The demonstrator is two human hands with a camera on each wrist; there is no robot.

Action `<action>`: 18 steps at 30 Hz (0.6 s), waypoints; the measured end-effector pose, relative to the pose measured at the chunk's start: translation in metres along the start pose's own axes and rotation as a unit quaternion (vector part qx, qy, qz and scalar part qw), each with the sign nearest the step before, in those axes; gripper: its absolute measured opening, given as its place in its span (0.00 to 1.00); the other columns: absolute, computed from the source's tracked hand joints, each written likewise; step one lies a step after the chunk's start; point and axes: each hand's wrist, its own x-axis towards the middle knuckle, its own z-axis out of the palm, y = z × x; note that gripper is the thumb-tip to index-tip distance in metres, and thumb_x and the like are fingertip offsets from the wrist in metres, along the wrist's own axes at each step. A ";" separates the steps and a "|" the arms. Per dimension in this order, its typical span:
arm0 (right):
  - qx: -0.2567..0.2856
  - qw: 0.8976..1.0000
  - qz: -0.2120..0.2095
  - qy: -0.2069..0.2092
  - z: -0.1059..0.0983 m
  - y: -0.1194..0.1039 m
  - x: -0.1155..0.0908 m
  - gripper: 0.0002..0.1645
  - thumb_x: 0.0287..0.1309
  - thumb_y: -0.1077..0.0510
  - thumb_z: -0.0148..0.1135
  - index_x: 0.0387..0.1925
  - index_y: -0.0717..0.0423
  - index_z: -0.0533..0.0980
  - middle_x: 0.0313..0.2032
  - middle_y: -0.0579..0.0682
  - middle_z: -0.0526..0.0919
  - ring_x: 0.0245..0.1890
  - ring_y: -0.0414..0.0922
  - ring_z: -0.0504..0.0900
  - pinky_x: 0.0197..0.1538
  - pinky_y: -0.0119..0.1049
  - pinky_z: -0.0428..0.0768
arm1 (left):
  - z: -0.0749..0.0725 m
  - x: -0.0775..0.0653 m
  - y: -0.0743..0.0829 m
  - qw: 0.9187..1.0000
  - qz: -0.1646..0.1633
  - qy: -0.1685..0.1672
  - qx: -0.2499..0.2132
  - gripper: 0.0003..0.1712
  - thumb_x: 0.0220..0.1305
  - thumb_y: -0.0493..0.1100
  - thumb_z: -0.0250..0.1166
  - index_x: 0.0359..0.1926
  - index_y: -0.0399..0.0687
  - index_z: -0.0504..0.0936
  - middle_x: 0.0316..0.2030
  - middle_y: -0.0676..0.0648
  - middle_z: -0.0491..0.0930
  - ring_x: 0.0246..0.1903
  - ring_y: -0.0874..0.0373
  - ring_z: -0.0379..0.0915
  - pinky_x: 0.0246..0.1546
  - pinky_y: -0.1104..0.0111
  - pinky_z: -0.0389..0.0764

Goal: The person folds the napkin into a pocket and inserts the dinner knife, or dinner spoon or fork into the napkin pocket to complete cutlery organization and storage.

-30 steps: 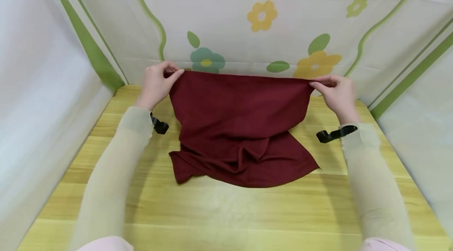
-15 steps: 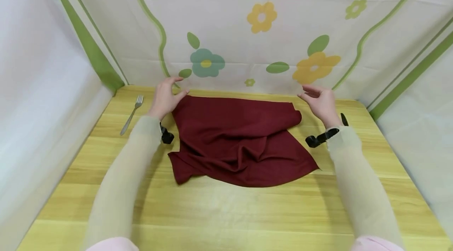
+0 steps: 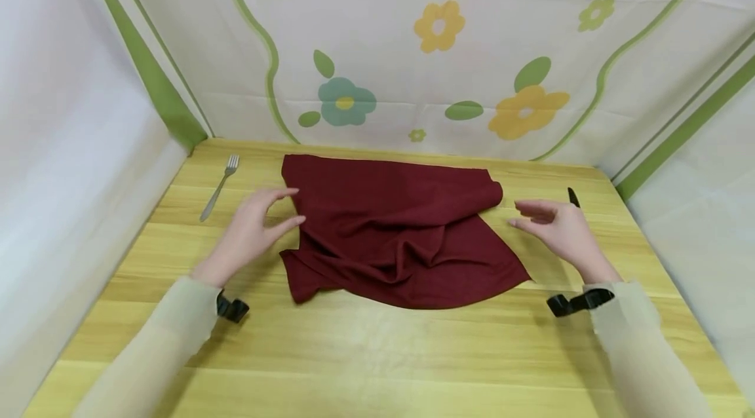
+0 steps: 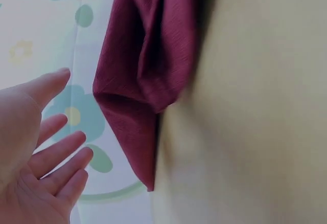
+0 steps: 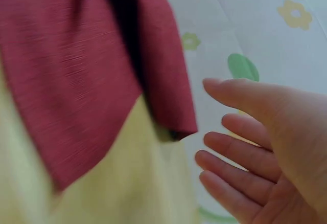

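Note:
A dark red cloth [image 3: 389, 208] lies across the middle of the table, its back part fairly flat and its front part bunched in wrinkles. My left hand [image 3: 256, 225] is at the cloth's left side, thumb and fingers spread apart with nothing between them. Off the right side of the cloth is my right hand [image 3: 557, 231], fingers loosely extended and holding nothing. In the left wrist view the fingers [image 4: 61, 157] are separate from the folded cloth [image 4: 148, 70]. The right wrist view has the relaxed fingers [image 5: 235, 168] beside the cloth's rolled edge [image 5: 166, 81].
On the wooden table [image 3: 377, 359], a fork [image 3: 218, 187] lies at the back left. A dark-tipped piece of a slim object [image 3: 573, 196] shows behind the right hand. A white flowered curtain [image 3: 377, 31] hangs along the back, with white fabric walls at both sides.
Both hands let go of the cloth's back edge, which dropped flat onto the table. They then drew back toward the person and farther apart. The fork came into sight.

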 end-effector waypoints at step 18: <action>-0.022 0.994 0.053 -0.089 0.015 0.012 -0.045 0.13 0.57 0.53 0.77 0.36 0.58 0.87 0.27 0.46 0.86 0.26 0.42 0.83 0.29 0.31 0.78 | 0.018 -0.044 0.007 0.995 0.062 -0.068 0.025 0.08 0.56 0.33 0.77 0.37 0.46 0.90 0.36 0.53 0.84 0.37 0.57 0.80 0.39 0.60 0.83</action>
